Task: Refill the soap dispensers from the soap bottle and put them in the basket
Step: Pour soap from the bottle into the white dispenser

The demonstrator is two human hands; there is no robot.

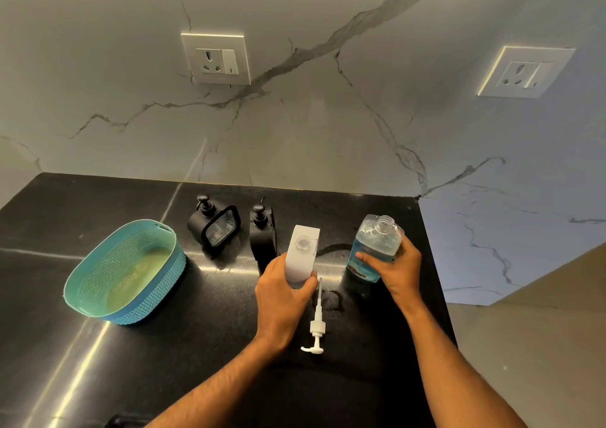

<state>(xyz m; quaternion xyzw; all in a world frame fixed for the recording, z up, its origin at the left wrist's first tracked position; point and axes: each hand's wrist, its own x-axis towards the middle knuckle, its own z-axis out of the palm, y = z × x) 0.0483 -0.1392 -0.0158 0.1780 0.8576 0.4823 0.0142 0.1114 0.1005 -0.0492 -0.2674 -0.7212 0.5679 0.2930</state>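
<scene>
A white soap dispenser [301, 253] stands upright on the black counter with its neck uncovered. My left hand [282, 299] grips its lower body. Its white pump [315, 326] lies flat on the counter just in front of it. To the right, my right hand [393, 270] grips a clear soap bottle [373, 244] holding blue liquid, uncapped and upright. Two black dispensers [210, 221] [262, 230] stand behind, pumps fitted. A blue woven basket [128, 270] with nothing inside sits at the left.
The black counter [196, 345] ends at a marble wall behind and drops off at its right edge near the bottle. Two wall sockets [216, 58] [524, 71] sit above. A wet smear lies on the counter by the white dispenser.
</scene>
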